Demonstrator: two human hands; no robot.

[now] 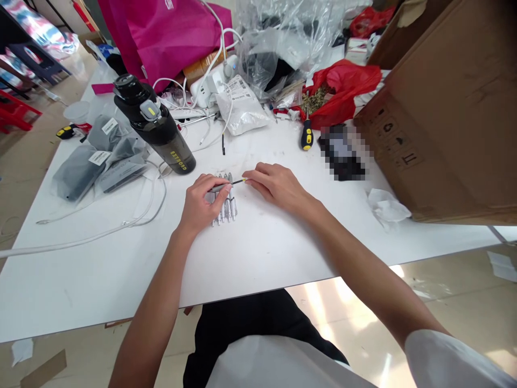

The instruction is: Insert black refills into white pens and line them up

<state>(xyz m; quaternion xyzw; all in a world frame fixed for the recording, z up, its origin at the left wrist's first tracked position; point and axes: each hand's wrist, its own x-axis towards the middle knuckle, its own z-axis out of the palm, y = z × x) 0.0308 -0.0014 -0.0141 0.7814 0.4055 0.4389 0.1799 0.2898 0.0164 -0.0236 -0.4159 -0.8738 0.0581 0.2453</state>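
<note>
My left hand (200, 202) is closed around a grey pen barrel (217, 188), held nearly level above the table. From the barrel's right end a thin dark pen refill (237, 181) runs toward my right hand (278, 186), whose thumb and fingers pinch its yellowish end. Just under my hands several silver-and-grey pens (228, 210) lie side by side on the white table (258, 258). The fingers of my left hand hide part of this row.
A black bottle (161, 132) stands at the left, near bagged dark items (81, 170) and white cables (149, 207). Behind are a white parcel (244, 105) and a screwdriver (307, 136). A large cardboard box (444, 118) takes up the right side.
</note>
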